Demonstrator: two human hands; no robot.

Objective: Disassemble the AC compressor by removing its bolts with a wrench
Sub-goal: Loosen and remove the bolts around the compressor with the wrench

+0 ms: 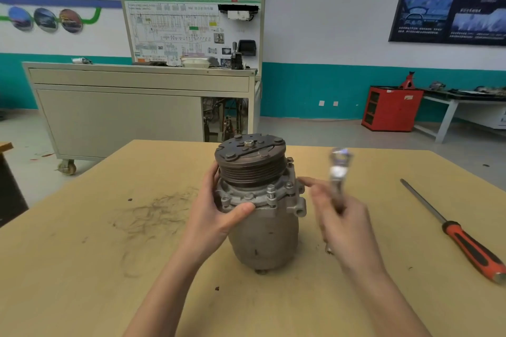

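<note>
The grey AC compressor (262, 232) stands upright on the wooden table (95, 268), its dark grooved pulley (250, 161) on top. Several bolts sit around the flange under the pulley, one at the front (270, 189). My left hand (216, 210) grips the compressor's left side, thumb across the flange at the front. My right hand (342, 221) is just right of the compressor and holds a shiny metal wrench (337, 172) upright. The wrench is blurred by motion, its head level with the pulley, apart from the bolts.
An orange-and-black handled screwdriver (451, 230) lies on the table at the right. Dark scuff marks (156, 213) cover the table left of the compressor. Beyond the table stand a wheeled training bench (137, 107), a red cabinet (391, 108) and a white workbench (465, 107).
</note>
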